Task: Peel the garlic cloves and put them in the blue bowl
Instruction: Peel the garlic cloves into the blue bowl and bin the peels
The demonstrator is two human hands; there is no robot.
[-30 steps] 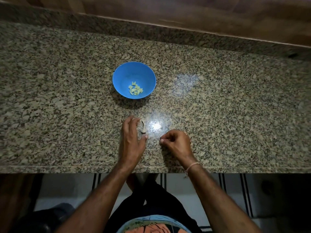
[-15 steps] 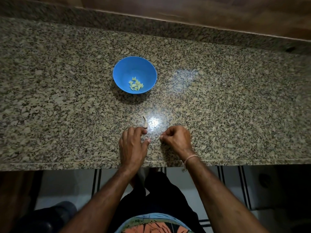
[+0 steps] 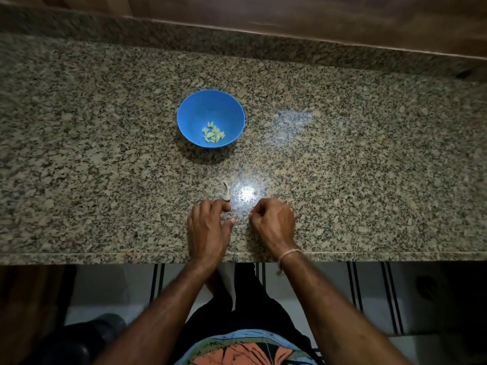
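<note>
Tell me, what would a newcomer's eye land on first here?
The blue bowl stands out mid-counter, a small heap of pale peeled garlic cloves in its bottom. Near the front edge of the speckled granite counter, the left hand and right hand sit close together, fingers curled, a dry garlic stem lying just beyond the left one.

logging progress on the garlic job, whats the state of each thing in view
blue bowl: upright on the counter, part filled
peeled cloves: small heap in the bowl's bottom
garlic stem: lying on the counter just beyond the left hand's fingertips, contact unclear
left hand: on the counter, fingers loosely bent, holding nothing visible
right hand: fingers curled in; whether they pinch anything is hidden
</note>
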